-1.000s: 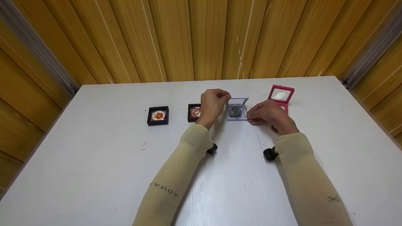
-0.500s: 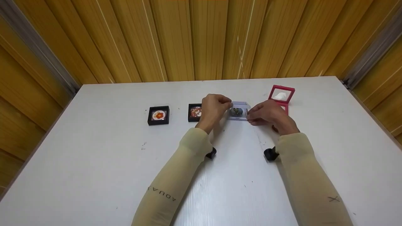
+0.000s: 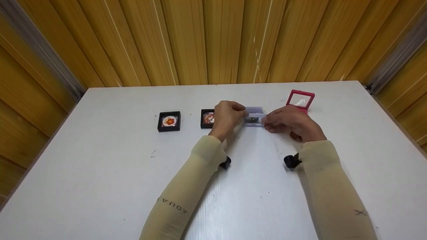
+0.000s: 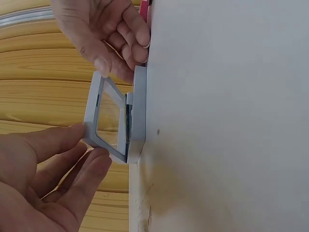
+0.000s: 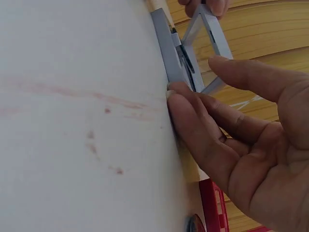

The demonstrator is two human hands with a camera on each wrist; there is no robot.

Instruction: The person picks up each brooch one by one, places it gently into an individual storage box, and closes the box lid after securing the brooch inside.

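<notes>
Left fingers (image 4: 55, 140) pinch the tilted lid (image 4: 91, 108) of the pale case (image 4: 139, 111), right fingers (image 5: 188, 121) hold its right end; closing seems in hand, calling next for gentle lowering.

On the white worktop (image 3: 100, 160), a black case (image 3: 169, 129) with a flowered disc (image 3: 169, 121) lies left of a second black case (image 3: 202, 119), partly hidden. Farther right, a red case (image 3: 311, 100) stands open. Yellow panelling (image 3: 190, 43) rises behind.

The central case (image 3: 256, 115) was pale lilac-grey, the upper-right case (image 3: 311, 101) pinkish red. Left of centre, a black box (image 3: 169, 130) showed an orange-red flower (image 3: 170, 121) on white; the worktop (image 3: 253, 190) was white.
</notes>
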